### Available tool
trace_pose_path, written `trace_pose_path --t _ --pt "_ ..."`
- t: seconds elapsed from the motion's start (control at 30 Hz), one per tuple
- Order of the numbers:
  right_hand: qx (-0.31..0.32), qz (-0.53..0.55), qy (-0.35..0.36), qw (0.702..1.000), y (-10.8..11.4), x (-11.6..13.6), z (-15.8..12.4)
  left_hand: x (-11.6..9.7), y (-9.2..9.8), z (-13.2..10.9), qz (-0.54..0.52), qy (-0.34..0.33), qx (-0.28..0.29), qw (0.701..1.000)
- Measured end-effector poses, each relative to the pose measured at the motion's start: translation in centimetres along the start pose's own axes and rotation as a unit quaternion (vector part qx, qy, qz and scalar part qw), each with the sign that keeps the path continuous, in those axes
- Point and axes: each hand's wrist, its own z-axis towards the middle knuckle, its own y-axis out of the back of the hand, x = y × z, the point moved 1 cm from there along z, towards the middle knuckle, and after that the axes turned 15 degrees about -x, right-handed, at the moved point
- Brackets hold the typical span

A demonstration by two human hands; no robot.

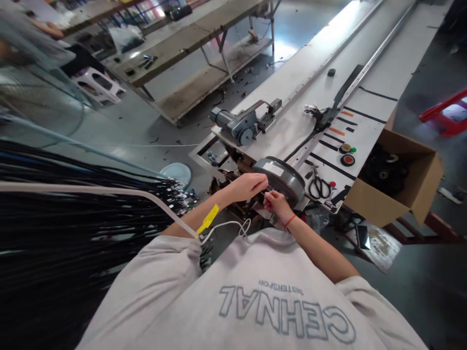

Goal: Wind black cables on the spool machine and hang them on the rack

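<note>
My left hand is closed, its fingers bent together at the near side of a dark grey, round drum-like part with a white label on top. My right hand is pinched just below and to the right of it, close to the same part. Whatever the fingertips hold between them is too small and too hidden to name. Black cables run from behind the round part up the bench toward a bundle of wires with connectors.
Black-handled scissors, tape rolls and black strips lie on the white bench. A motor-driven device sits at its left edge. At right stands an open cardboard box; many black cables hang at left.
</note>
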Motion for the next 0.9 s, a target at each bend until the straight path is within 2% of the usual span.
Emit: trace_pose_path --t 0.07,0.17,0.2,0.27,0.37,0.43,0.5,0.6,0.67,0.7,0.8,0.9 --pt "0.015 0.015 0.025 0.999 0.3 0.1 0.1 1.3 0.5 0.1 0.005 0.035 -0.049 0.998" --pt "0.03 0.014 0.039 0.999 1.8 0.2 -0.8 5.8 -0.8 -0.1 -0.001 0.146 -0.122 0.982" --pt "0.03 0.013 0.043 0.999 2.3 0.3 -1.2 7.4 -1.8 -0.3 -0.028 0.193 -0.124 0.973" --pt "0.019 0.008 0.059 0.998 3.2 0.3 -2.0 9.9 -4.1 -1.1 -0.126 0.296 -0.09 0.943" --pt "-0.006 -0.023 0.1 0.995 3.9 0.4 -2.8 11.4 -6.5 -2.7 -0.306 0.404 -0.055 0.861" --pt "-0.034 -0.072 0.152 0.985 3.9 0.4 -2.8 11.4 -6.7 -3.8 -0.399 0.42 -0.049 0.813" --pt "-0.069 -0.149 0.24 0.957 3.6 0.5 -2.4 11.2 -6.1 -4.9 -0.465 0.418 -0.022 0.78" --pt "-0.093 -0.276 0.387 0.875 2.8 0.8 -0.8 11.2 -5.2 -6.1 -0.519 0.418 0.037 0.745" --pt "-0.101 -0.338 0.436 0.828 2.1 1.0 0.7 11.2 -4.9 -6.4 -0.544 0.41 0.06 0.73" --pt "-0.105 -0.361 0.443 0.814 1.8 1.1 1.4 11.2 -4.7 -6.5 -0.556 0.405 0.066 0.722" --pt "-0.117 -0.376 0.448 0.803 1.4 1.3 2.7 11.0 -4.3 -6.8 -0.59 0.397 0.069 0.7" --pt "-0.114 -0.324 0.469 0.814 1.7 1.5 2.3 10.9 -3.8 -7.6 -0.606 0.399 0.016 0.688"
